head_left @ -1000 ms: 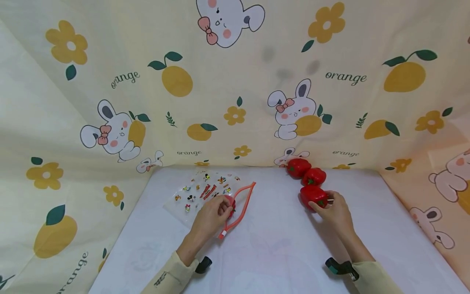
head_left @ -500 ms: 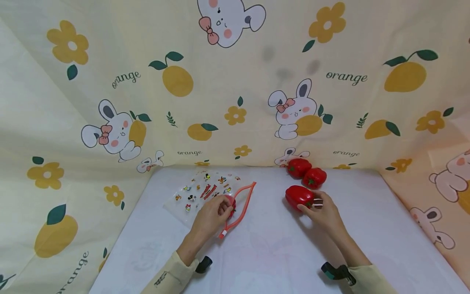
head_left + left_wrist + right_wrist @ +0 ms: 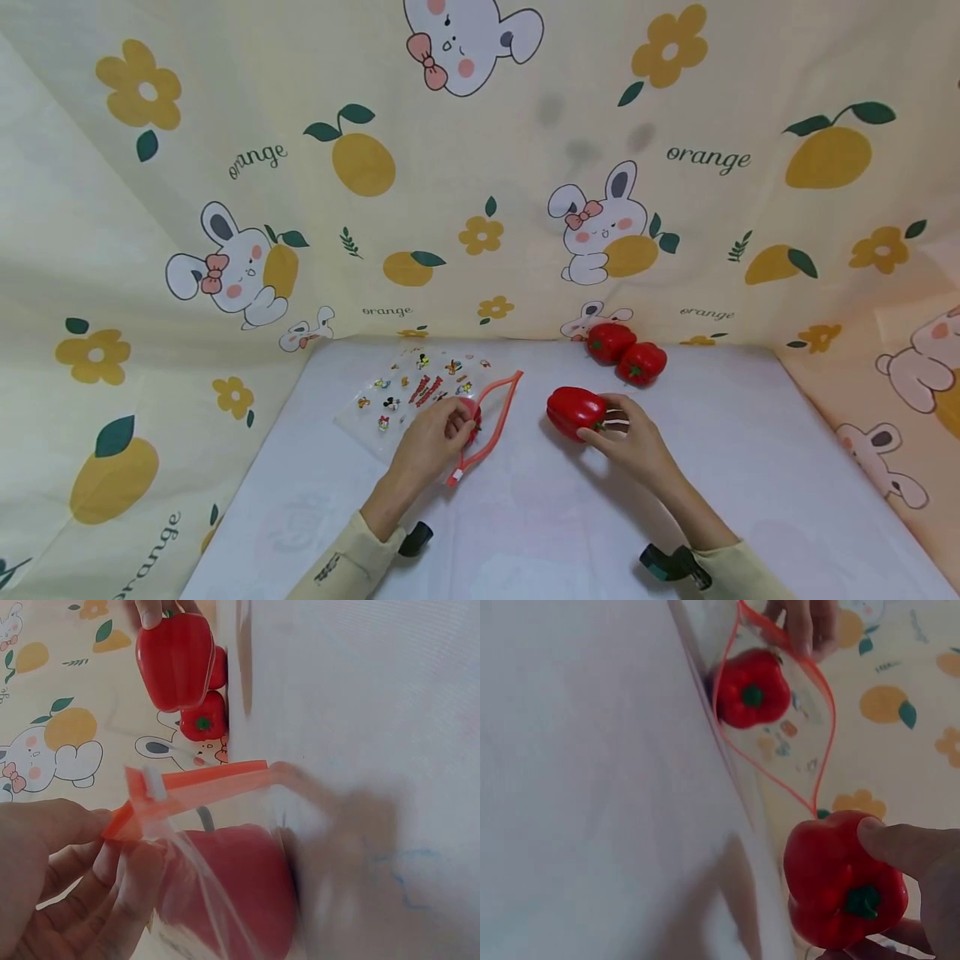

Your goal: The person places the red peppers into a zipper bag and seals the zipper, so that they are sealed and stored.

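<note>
My left hand pinches the orange-red zip edge of a clear plastic zip bag printed with small cartoon figures. The bag's mouth gapes toward the right, and inside it lies one red bell pepper, partly hidden by my left hand in the head view. My right hand grips another red bell pepper near its stem end, thumb on one side and fingers on the other. Its shadow falls on the table, and the pepper is held above the surface, to the right of the bag's mouth.
Two more red bell peppers, one against the back cloth and one just in front, sit at the table's far right. A patterned cloth hangs behind the white table and along its sides.
My right hand has carried its bell pepper leftward, away from the two at the back and closer to the bag. The left hand and the bag have stayed in place.
</note>
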`<state>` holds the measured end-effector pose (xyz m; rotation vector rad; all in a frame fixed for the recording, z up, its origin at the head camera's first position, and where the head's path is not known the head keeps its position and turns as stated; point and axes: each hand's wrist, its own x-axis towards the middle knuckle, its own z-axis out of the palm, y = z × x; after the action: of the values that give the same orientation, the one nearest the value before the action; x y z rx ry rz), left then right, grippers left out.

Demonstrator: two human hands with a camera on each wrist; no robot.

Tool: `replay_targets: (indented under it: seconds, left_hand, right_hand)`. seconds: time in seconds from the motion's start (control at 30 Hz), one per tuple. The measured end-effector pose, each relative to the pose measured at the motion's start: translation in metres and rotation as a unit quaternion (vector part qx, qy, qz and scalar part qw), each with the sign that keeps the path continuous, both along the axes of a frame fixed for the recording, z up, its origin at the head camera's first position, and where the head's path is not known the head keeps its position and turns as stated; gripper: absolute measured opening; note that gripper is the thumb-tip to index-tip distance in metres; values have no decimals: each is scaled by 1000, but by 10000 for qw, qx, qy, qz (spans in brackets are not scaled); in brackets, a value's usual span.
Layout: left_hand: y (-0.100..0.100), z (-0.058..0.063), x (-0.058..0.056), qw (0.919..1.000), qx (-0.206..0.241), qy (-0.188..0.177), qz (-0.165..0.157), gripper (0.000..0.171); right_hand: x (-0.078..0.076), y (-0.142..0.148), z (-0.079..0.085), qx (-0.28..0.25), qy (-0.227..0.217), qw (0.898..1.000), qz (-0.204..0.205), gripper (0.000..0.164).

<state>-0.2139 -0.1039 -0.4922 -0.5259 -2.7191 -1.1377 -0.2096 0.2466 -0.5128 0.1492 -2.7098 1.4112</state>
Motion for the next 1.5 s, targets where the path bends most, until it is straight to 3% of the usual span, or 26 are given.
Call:
replay_targets:
  seconds: [0.2, 0.6, 1.07, 1.5]
  left_hand:
    - [0, 0, 0, 10000, 2, 4, 1, 11]
    - [0, -2, -1, 10000, 24, -8, -16, 13]
    - [-1, -1, -1, 10000, 46, -43, -23, 13]
    - [1, -1, -2, 10000, 52, -57, -28, 13]
  right_hand:
    - [3, -15, -5, -172, 79, 9996, 220, 74]
    - [9, -44, -6, -446, -310, 9970, 546, 75]
    - [8, -67, -10, -652, -452, 9932, 858, 70]
    - [2, -81, -14, -308, -542, 9934, 962, 67]
